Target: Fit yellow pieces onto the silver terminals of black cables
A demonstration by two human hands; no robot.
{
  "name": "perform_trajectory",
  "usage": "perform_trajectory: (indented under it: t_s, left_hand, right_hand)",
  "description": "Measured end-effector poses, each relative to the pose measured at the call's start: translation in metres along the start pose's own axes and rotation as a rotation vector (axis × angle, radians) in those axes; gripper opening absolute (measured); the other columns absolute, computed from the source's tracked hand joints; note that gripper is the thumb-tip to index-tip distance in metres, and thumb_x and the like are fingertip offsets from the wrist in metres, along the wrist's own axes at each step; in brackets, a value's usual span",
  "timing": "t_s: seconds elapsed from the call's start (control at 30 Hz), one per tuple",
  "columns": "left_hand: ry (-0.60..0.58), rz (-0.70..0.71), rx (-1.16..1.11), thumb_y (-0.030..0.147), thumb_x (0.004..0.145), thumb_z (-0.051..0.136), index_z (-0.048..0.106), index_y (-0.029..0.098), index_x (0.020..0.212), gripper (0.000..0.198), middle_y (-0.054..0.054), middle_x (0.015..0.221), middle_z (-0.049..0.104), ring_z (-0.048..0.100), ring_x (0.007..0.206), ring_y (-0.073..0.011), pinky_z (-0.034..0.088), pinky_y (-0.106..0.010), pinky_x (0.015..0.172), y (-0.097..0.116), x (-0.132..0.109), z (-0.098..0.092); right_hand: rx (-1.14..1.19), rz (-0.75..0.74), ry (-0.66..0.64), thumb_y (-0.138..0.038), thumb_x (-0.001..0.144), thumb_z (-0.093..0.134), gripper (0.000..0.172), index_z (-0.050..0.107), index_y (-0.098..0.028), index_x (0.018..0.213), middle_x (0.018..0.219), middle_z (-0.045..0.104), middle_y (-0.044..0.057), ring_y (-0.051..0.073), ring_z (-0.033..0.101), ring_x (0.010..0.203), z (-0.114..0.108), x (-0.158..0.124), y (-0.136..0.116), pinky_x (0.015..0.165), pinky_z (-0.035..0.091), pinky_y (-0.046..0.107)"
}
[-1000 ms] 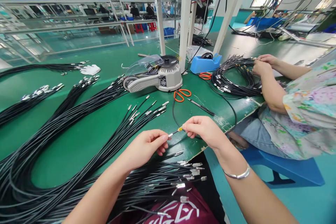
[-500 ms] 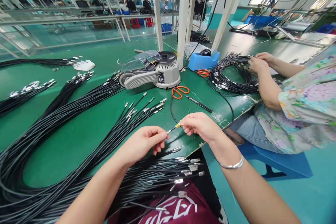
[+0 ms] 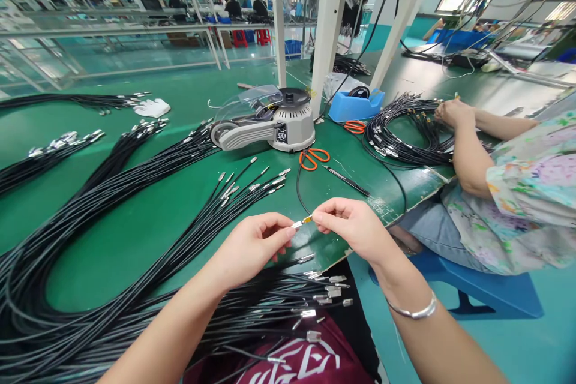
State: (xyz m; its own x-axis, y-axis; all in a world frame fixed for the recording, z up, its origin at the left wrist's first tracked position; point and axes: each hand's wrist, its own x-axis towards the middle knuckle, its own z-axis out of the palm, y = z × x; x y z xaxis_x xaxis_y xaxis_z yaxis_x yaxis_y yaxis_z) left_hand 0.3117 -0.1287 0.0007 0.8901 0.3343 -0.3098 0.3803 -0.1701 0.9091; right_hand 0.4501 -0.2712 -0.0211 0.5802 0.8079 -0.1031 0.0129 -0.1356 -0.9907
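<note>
My left hand (image 3: 265, 240) is closed in a pinch on the pale, silvery connector (image 3: 297, 224) of a cable. Just beyond it, a small yellow piece (image 3: 307, 219) bridges the gap to my right hand (image 3: 344, 225), whose thumb and forefinger are pinched at its far side. Whether that piece is tape or a sleeve is too small to tell. Black cables (image 3: 216, 222) with metal ends fan out behind my left hand. More cable ends (image 3: 324, 294) lie under my forearms, over the table edge and my lap.
A grey tape dispenser (image 3: 288, 126) stands ahead, with orange-handled scissors (image 3: 314, 159) and a utility knife (image 3: 346, 181) before it. Behind are a blue tape holder (image 3: 355, 107) and a white glove (image 3: 153, 108). At right, a co-worker's hands (image 3: 454, 113) work by a coiled cable bundle (image 3: 382, 132).
The pale connector now shows at my left fingertips, where a thin dark length showed before. My hands have shifted slightly right in view. The co-worker's hands have come together.
</note>
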Motion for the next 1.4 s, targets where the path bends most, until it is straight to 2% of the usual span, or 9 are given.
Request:
perform_trajectory:
  t_s: [0.37, 0.7, 0.83, 0.93, 1.07, 1.13, 1.23, 1.3, 1.4]
  left_hand:
    - [0.139, 0.083, 0.19, 0.04, 0.08, 0.056, 0.066, 0.016, 0.075, 0.027, 0.001, 0.064, 0.06, 0.049, 0.058, -0.0115, 0.039, -0.022, 0.055, 0.01, -0.004, 0.01]
    - [0.024, 0.033, -0.02, 0.044, 0.079, 0.056, 0.063, 0.016, 0.092, 0.032, 0.001, 0.068, 0.058, 0.049, 0.054, -0.0102, 0.037, -0.02, 0.046, 0.005, 0.001, 0.015]
    - [0.041, -0.001, -0.028, 0.045, 0.077, 0.059, 0.062, 0.014, 0.075, 0.031, 0.004, 0.057, 0.051, 0.037, 0.044, -0.0054, 0.026, -0.017, 0.039, 0.007, 0.003, 0.014]
    - [0.002, -0.027, -0.064, 0.045, 0.077, 0.058, 0.058, 0.014, 0.071, 0.032, 0.005, 0.056, 0.05, 0.037, 0.043, -0.0051, 0.028, -0.017, 0.039, 0.005, 0.003, 0.009]
    - [-0.039, 0.007, -0.052, 0.041, 0.079, 0.058, 0.059, 0.015, 0.078, 0.026, 0.001, 0.065, 0.059, 0.05, 0.052, -0.0095, 0.04, -0.02, 0.045, 0.004, 0.0, 0.003]
    - [0.053, 0.119, 0.073, 0.036, 0.081, 0.057, 0.062, 0.016, 0.08, 0.021, 0.0, 0.066, 0.061, 0.054, 0.056, -0.0112, 0.044, -0.022, 0.051, 0.001, -0.002, 0.003]
    - [0.341, 0.492, 0.342, 0.022, 0.083, 0.055, 0.064, 0.019, 0.087, 0.01, -0.002, 0.077, 0.065, 0.059, 0.072, -0.0138, 0.048, -0.025, 0.066, -0.009, -0.004, 0.006]
    - [0.481, 0.724, 0.459, 0.011, 0.083, 0.053, 0.062, 0.02, 0.09, 0.014, -0.003, 0.082, 0.064, 0.059, 0.077, -0.0134, 0.048, -0.025, 0.07, -0.017, -0.005, 0.007]
    - [0.546, 0.89, 0.518, 0.0, 0.08, 0.053, 0.058, 0.021, 0.093, 0.025, -0.002, 0.084, 0.062, 0.057, 0.077, -0.0121, 0.048, -0.024, 0.069, -0.025, -0.007, 0.008]
  right_hand:
    - [-0.019, 0.054, 0.047, -0.033, 0.073, 0.067, 0.017, 0.066, -0.015, 0.071, 0.062, 0.062, 0.0, 0.013, 0.055, 0.059, 0.005, -0.005, -0.006, 0.059, 0.044, 0.026]
    - [0.02, 0.153, 0.041, -0.026, 0.067, 0.067, 0.013, 0.065, -0.015, 0.061, 0.057, 0.062, 0.0, 0.011, 0.056, 0.053, 0.005, 0.003, -0.011, 0.055, 0.046, 0.024]
    - [0.051, 0.167, 0.02, -0.027, 0.067, 0.068, 0.014, 0.066, -0.014, 0.063, 0.056, 0.062, 0.0, 0.011, 0.056, 0.053, 0.005, 0.005, -0.01, 0.054, 0.046, 0.024]
    - [0.025, 0.069, -0.014, -0.029, 0.072, 0.067, 0.014, 0.065, -0.015, 0.069, 0.061, 0.063, 0.0, 0.012, 0.057, 0.058, 0.007, 0.003, -0.008, 0.059, 0.046, 0.025]
    - [-0.113, -0.218, -0.006, -0.027, 0.081, 0.062, 0.009, 0.064, -0.019, 0.077, 0.074, 0.064, 0.002, 0.015, 0.058, 0.07, 0.008, -0.001, -0.003, 0.067, 0.047, 0.027]
    - [-0.18, -0.388, 0.0, -0.024, 0.083, 0.06, 0.007, 0.064, -0.02, 0.079, 0.08, 0.063, 0.002, 0.016, 0.059, 0.076, 0.007, -0.001, 0.0, 0.071, 0.047, 0.029]
    - [-0.214, -0.576, 0.007, -0.021, 0.085, 0.06, 0.006, 0.065, -0.022, 0.083, 0.084, 0.064, 0.003, 0.017, 0.06, 0.08, 0.004, -0.001, 0.004, 0.076, 0.048, 0.032]
    - [-0.21, -0.623, 0.006, -0.02, 0.084, 0.061, 0.006, 0.066, -0.023, 0.086, 0.085, 0.066, 0.004, 0.017, 0.061, 0.081, 0.004, -0.001, 0.006, 0.076, 0.049, 0.033]
    - [-0.189, -0.634, 0.005, -0.018, 0.083, 0.063, 0.008, 0.066, -0.023, 0.088, 0.085, 0.067, 0.004, 0.018, 0.062, 0.081, 0.006, -0.002, 0.006, 0.075, 0.05, 0.033]
